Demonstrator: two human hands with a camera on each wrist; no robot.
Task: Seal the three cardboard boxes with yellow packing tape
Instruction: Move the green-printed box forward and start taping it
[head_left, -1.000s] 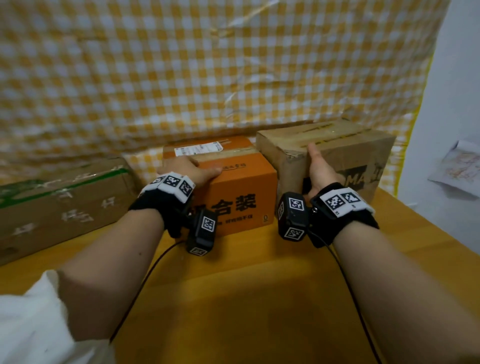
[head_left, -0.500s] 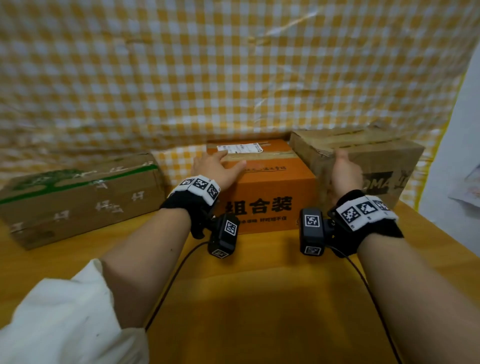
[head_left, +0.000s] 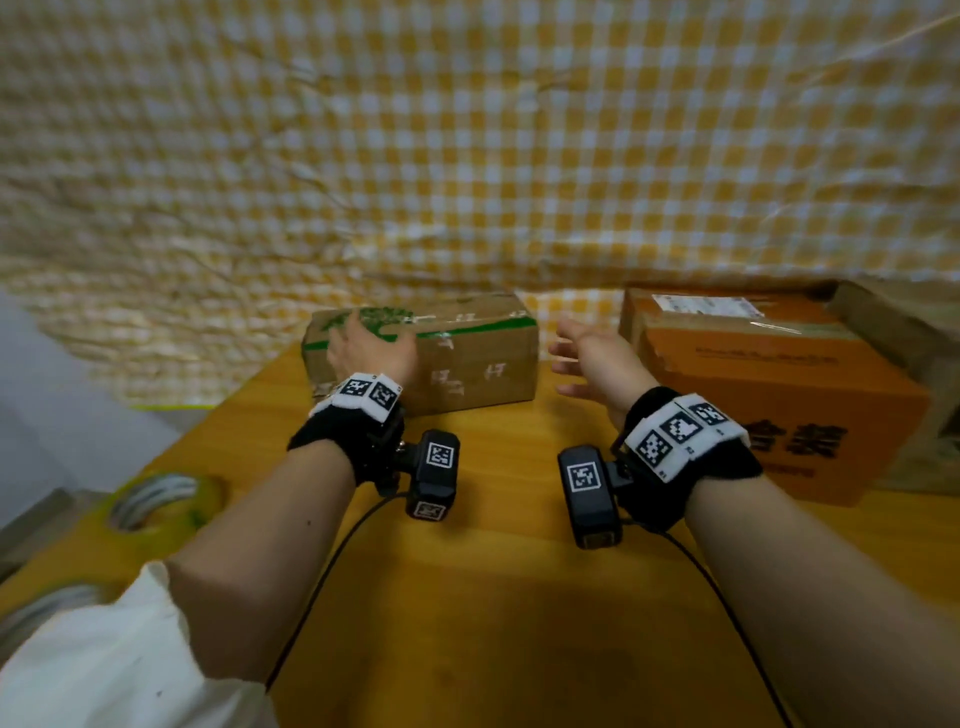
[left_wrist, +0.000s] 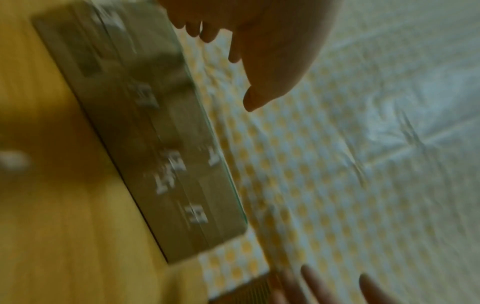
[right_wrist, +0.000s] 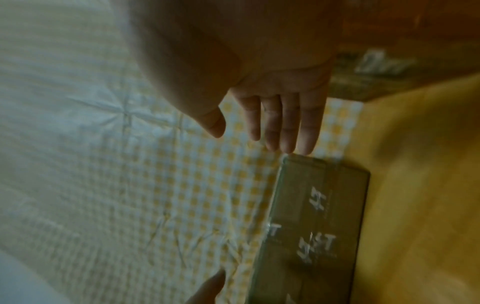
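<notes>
Our left hand (head_left: 371, 348) hides part of the green-printed box (head_left: 467, 358); the far-right box (head_left: 904, 332) and near-left tape roll (head_left: 47, 613) are cut off.

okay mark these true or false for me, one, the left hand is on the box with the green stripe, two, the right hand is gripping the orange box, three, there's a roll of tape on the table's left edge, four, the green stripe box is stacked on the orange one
1. The left hand is over the green-striped box: true.
2. The right hand grips the orange box: false. It is open in the air between the two boxes, holding nothing.
3. A tape roll lies near the table's left edge: true.
4. The green-striped box is stacked on the orange one: false. Both stand on the table, apart.
</notes>
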